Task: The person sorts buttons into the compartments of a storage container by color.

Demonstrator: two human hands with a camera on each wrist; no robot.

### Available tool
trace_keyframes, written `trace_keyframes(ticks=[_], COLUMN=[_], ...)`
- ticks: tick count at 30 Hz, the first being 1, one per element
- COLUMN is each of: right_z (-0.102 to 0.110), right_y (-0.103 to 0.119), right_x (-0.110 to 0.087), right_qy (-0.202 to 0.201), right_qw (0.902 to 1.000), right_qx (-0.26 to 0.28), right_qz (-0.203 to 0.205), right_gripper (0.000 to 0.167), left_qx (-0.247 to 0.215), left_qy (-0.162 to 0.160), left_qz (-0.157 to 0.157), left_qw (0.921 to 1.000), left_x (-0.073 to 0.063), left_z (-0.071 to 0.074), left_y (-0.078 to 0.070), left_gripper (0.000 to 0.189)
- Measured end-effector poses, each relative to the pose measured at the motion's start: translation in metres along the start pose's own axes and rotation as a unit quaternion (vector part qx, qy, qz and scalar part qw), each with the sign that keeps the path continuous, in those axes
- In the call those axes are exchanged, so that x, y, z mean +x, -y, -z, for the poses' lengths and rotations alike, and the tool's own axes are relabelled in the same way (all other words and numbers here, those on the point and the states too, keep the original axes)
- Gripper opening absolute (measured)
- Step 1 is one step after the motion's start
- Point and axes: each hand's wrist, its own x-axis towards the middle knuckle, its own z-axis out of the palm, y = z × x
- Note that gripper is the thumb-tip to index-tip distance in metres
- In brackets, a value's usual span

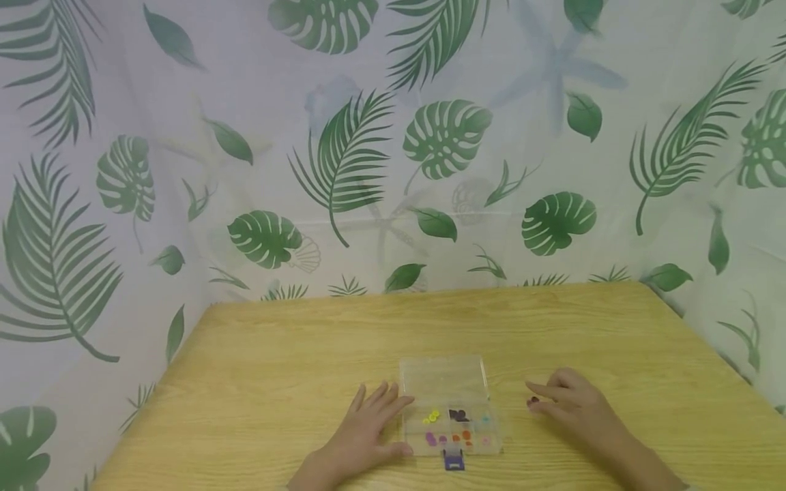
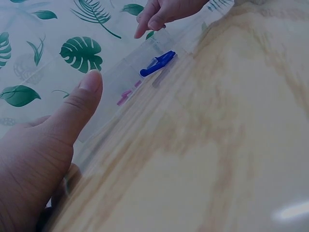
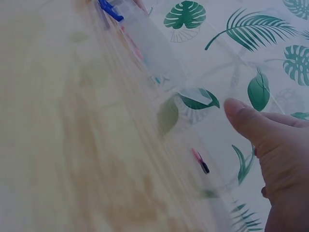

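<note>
A clear plastic compartment box (image 1: 424,450) lies on the table with its lid (image 1: 442,378) folded back and its blue latch (image 1: 454,460) toward me. Small button-like pieces sit in its compartments: yellow (image 1: 433,416), black (image 1: 458,415), purple (image 1: 431,439), orange-red (image 1: 466,435), pale blue and pink. My left hand (image 1: 371,429) rests at the box's left side, fingers spread and thumb near the front corner. Right of the box, my right hand (image 1: 574,406) has thumb and forefinger apart around small dark pieces (image 1: 533,402). In the right wrist view these pink-and-black pieces (image 3: 200,160) appear apart from the thumb.
The wood-grain table (image 1: 295,341) extends around the box on all sides. A white cloth (image 1: 368,252) printed with green leaves hangs behind it and along both sides.
</note>
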Motion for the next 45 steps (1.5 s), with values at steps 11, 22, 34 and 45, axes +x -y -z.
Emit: trace_keyframes(ticks=[11, 22, 34, 45], right_z=[0.013, 0.011, 0.006, 0.01], right_y=[0.005, 0.003, -0.004, 0.006], right_x=[-0.016, -0.021, -0.024, -0.018], right_qy=[0.104, 0.124, 0.112, 0.154], right_qw=[0.9915, 0.9896, 0.9913, 0.9637], right_qx=[-0.038, -0.006, 0.034, 0.07], right_qz=[-0.068, -0.073, -0.061, -0.206], right_gripper=[0.038, 0.036, 0.046, 0.029], left_qx=[0.0, -0.006, -0.006, -0.009], left_qy=[0.0, 0.004, 0.005, -0.002], left_qz=[0.008, 0.014, 0.013, 0.009], left_qw=[1.0, 0.9999, 0.9999, 0.9999], left_x=[0.001, 0.001, 0.001, 0.001], left_z=[0.0, 0.0, 0.0, 0.002], left_y=[0.0, 0.0, -0.001, -0.004], left_gripper=[0.072, 0.072, 0.072, 0.071])
